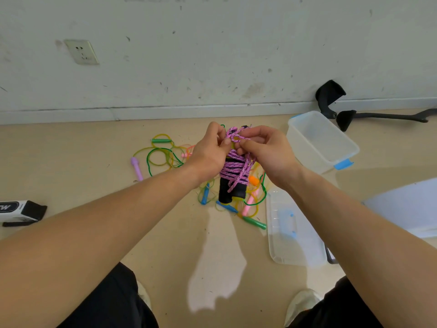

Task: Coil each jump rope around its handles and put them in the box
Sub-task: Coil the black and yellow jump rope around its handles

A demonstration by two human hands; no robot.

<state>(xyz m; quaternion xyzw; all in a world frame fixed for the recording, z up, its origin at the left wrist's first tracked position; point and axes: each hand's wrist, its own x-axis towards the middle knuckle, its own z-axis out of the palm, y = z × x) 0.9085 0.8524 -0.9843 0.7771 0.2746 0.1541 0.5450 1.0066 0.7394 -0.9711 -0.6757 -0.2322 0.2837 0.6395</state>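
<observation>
A beige floor (165, 233) meets a scuffed pale wall (212, 55), and the person is low over it, with knees in dark trousers at the bottom edge. In the middle, held up above the floor, is a pink rope (233, 166) with dark flecks. It is wound in many turns around its two black handles (227, 194), which stand side by side and point down.

The left hand (210, 150) and the right hand (267, 150) meet at the top of this bundle. The grip of each hand is clenched on the cord: the left pinches it between thumb and curled fingers, and the right pinches a small loop of it at the fingertips.

Under the bundle, toward 6 o'clock, lies a tangle of thin loose ropes (254, 202), yellow and green, with orange, pink, blue and green handles among them. At 9 o'clock more loops lie spread out, with a green handle (162, 140) and a purple handle (137, 168).

The box (305, 147), of clear plastic with blue clips, stands on the floor at 2 o'clock from the bundle, near the right hand. Its lid (295, 240) lies flat at 4 o'clock.

Farther out, a wall socket (81, 52) sits at 10 o'clock, a black curved part (329, 93) leans at the wall behind the box, and a black and white carton (21, 210) lies at 8 o'clock by the left edge.
</observation>
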